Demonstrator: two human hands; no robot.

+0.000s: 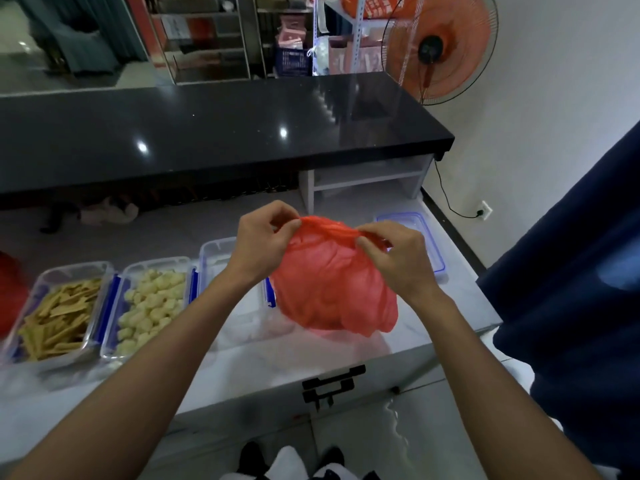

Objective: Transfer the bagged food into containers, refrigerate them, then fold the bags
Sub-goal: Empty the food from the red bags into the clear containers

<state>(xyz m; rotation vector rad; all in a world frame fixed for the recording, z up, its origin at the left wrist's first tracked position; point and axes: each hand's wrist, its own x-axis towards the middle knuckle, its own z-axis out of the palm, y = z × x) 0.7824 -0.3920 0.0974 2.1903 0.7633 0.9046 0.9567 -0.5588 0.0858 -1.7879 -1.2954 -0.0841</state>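
Head view, looking down: both hands are raised over a pale worktop [433, 327] and hold one red bag [334, 289] between them. Left hand [265, 239] pinches the bag's gathered top edge with thumb and curled fingers; right hand [398, 254] pinches the same edge just beside it, fingers curled into the plastic. Below the two grips the bag hangs full and rounded, with pale lumps showing faintly through the film, though the view is too soft to say what they are.

Under the left wrist sits a clear tub [239, 299] with blue clips, partly covered by the forearm and the bag; its contents look whitish. Left of that hand stand two more open tubs side by side: one with pale chunks [150, 310], and beyond it one with tan strips [57, 317]. Past the right hand, partly behind the bag, a blue-rimmed lid [429, 244] lies flat on the worktop. Beyond both hands runs a black counter [207, 133], and a fan [440, 46] stands far off past the right hand.
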